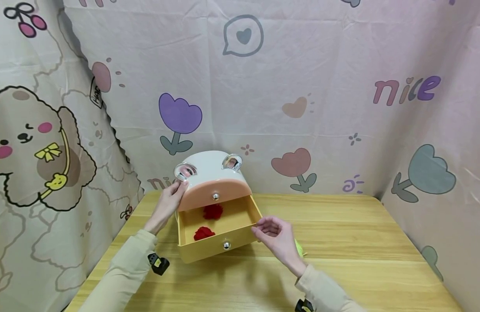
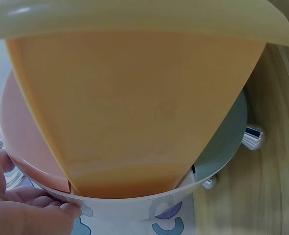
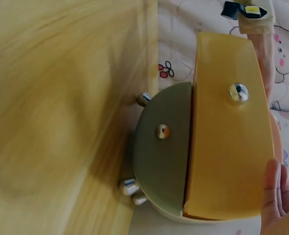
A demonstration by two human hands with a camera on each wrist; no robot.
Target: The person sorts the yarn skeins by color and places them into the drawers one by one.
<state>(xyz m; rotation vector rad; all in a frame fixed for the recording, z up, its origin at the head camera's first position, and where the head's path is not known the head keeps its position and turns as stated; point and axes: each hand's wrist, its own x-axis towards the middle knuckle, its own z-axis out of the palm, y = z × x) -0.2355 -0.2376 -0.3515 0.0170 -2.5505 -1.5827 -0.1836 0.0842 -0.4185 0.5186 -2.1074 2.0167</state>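
At the upper left side of the rounded white plastic cabinet with shiny silver ears (image 1: 214, 161), left hand (image 1: 167, 203) grips the shell's edge, thumb uppermost. Right hand (image 1: 278, 239) has loosely bent fingers, nothing held, at the right front corner of the yellow plastic drawer with a round silver knob (image 1: 240, 237); can't tell if the fingertips touch.

Drawer stands well out of the cabinet, below the coral-pink curved drawer front (image 1: 216, 190) and above the gray-green curved drawer front (image 3: 171, 156). Main risk: little of it may be left inside, so a further pull could drop it off its track. Push at that one corner, off the knob, could skew and jam it. Weight so far forward might tip the cabinet on its short silver legs (image 3: 130, 186) if the left hand lets go.

Inside: one fluffy red piece (image 1: 213, 211) toward the back, one crumpled red piece (image 1: 204, 233) near the front wall. A jerk could slide either; the back one could snag under the pink front.

Further out, a lime-green item (image 1: 299, 248), mostly hidden behind the right wrist, sits on the light wood-grain table (image 1: 360, 229); a careless wrist swing could knock it.
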